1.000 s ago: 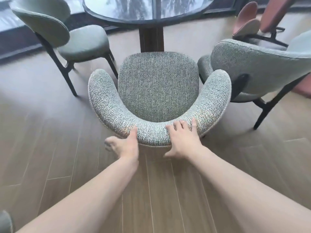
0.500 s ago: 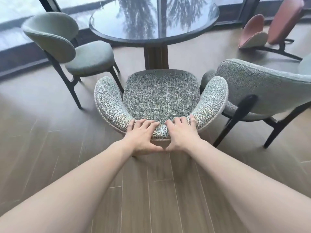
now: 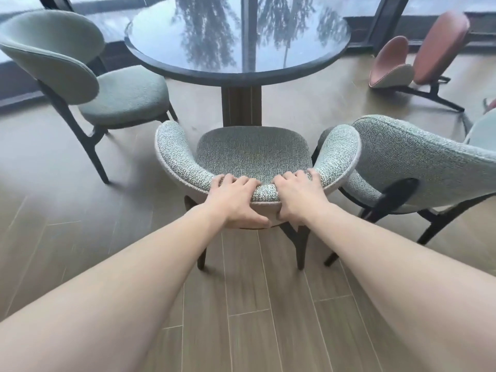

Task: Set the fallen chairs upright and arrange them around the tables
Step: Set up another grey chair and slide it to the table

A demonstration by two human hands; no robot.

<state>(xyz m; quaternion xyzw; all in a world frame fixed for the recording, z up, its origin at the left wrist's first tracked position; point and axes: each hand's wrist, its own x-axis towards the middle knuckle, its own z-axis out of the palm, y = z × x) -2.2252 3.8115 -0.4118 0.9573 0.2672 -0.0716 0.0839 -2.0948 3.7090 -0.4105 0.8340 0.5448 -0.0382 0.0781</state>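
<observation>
1. Two bare forearms reach forward from the bottom edge over a wood-plank floor [image 3: 257, 318].
2. The left hand [image 3: 236, 201] grasps the curved backrest of the tweed chair [image 3: 252, 154]: fingers curled over the top edge, thumb pressed against the outer face below.
3. The right hand [image 3: 298, 197] grasps the same backrest just beside the left hand, fingers curled over the top edge. Its thumb is largely hidden under the rim.
4. The tweed chair stands upright on dark legs, seat facing the round table [image 3: 239, 38]. The front of the seat lies near the table's dark pedestal [image 3: 241, 106].
5. To the right, a second tweed chair [image 3: 418, 167] stands upright, its backrest turned toward the camera. It sits just beside the held chair's right arm; contact between the two cannot be confirmed.
6. To the left, a pale green chair [image 3: 118, 95] stands upright near the table, well apart from the held chair.
7. The table has a dark rim and a glossy top reflecting trees.
8. At the far right, a rust-coloured chair [image 3: 418, 63] lies tipped over on the floor, its dark legs pointing sideways, well apart from the table.
9. Dark window frames run along the far wall.
</observation>
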